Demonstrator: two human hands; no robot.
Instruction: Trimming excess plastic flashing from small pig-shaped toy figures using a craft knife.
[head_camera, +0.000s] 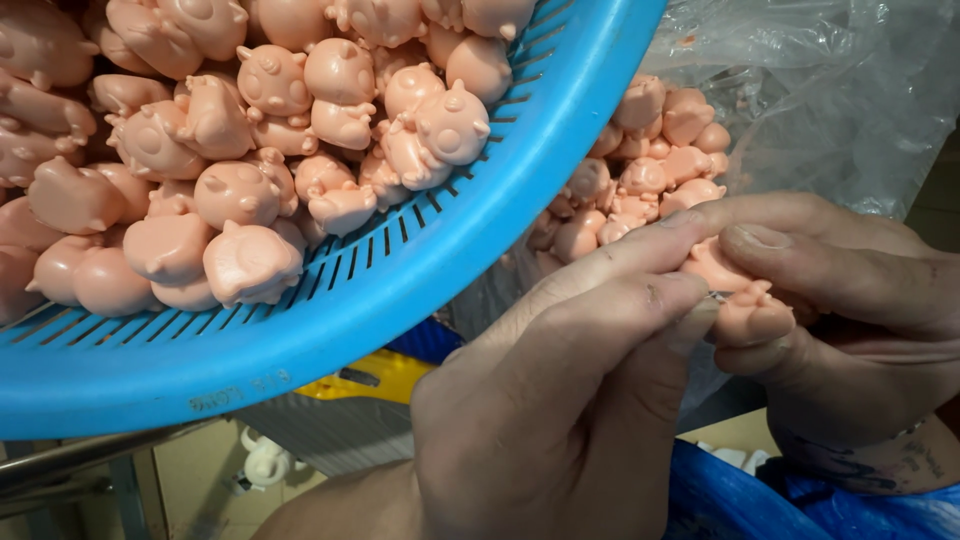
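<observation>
Both hands work on one pink pig figure (752, 315), held just right of the blue basket (420, 290). Right hand (850, 300) grips the figure between thumb and fingers. Left hand (570, 390) pinches a small metal tool at the figure's edge; tool mostly hidden. Basket is heaped with like figures; a smaller pile (640, 170) lies in the clear plastic bag (820, 90) behind the basket. Judging by pile sizes, most remain.
</observation>
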